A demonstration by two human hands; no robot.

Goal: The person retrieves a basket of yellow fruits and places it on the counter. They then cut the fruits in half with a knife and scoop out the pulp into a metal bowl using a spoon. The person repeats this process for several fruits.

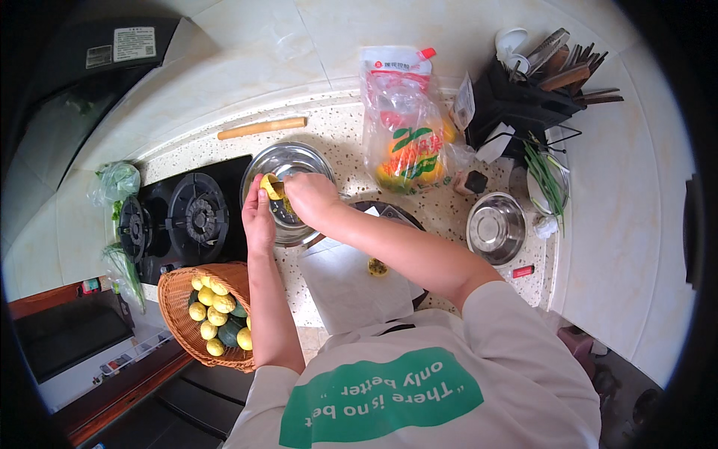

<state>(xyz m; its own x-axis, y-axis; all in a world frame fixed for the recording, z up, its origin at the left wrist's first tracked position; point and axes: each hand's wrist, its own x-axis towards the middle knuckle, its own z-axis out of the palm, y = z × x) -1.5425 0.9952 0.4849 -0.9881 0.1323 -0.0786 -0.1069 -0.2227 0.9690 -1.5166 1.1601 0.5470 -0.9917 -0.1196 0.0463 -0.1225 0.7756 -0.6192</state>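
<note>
My left hand (259,216) holds a yellow passion fruit shell (272,187) over a stainless steel bowl (255,163). Close against the shell is my right hand (310,201), its fingers curled; whether a tool is in them is hidden. Inside the bowl, below both hands, lies a black slotted utensil (279,211) with yellow pulp on it. Under my right forearm, a cut passion fruit half (377,267) with dark seeds faces up on a white cutting board (342,292). Part of a metal blade (391,212) shows beyond the forearm.
A wicker basket (185,337) of yellow passion fruits stands left, near the gas hob (199,219). A rolling pin (262,128) lies behind the bowl. Rightward are a plastic bag of fruit (412,151), a second steel bowl (496,229), a black utensil holder (499,106) and spring onions (544,177).
</note>
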